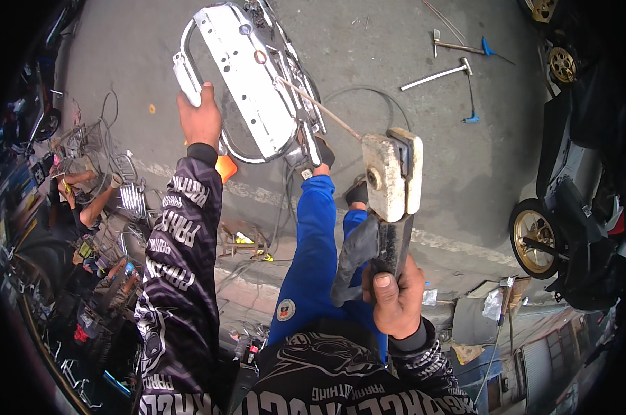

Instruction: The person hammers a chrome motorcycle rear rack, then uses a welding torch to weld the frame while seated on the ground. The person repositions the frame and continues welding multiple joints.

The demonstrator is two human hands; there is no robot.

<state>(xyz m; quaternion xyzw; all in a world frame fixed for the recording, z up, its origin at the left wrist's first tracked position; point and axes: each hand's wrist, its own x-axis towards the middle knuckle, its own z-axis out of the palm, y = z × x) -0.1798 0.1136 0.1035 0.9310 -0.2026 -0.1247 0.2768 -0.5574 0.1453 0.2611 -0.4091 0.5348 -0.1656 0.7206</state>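
Note:
My left hand (201, 119) is closed around the bent tube at the left side of a shiny metal rack (240, 76). The rack has a flat, bright plate with several holes and a tubular frame, and is held tilted above the ground. In my right hand (398, 297) is a welding electrode holder (390, 173) with worn whitish jaws and a dark handle. A thin brown welding rod (320, 107) sticks out from the jaws towards the rack. Its tip overlaps the rack's right edge; whether it touches, I cannot tell. Black material hangs beside the handle.
Two hammers (434, 75) (458, 47) and blue-handled tools (471, 119) lie on the grey ground at the upper right. Dark motorcycle parts with a gold wheel (536, 238) stand at right. Cables trail at left, near metal frames (131, 197) and another person's arm (95, 204).

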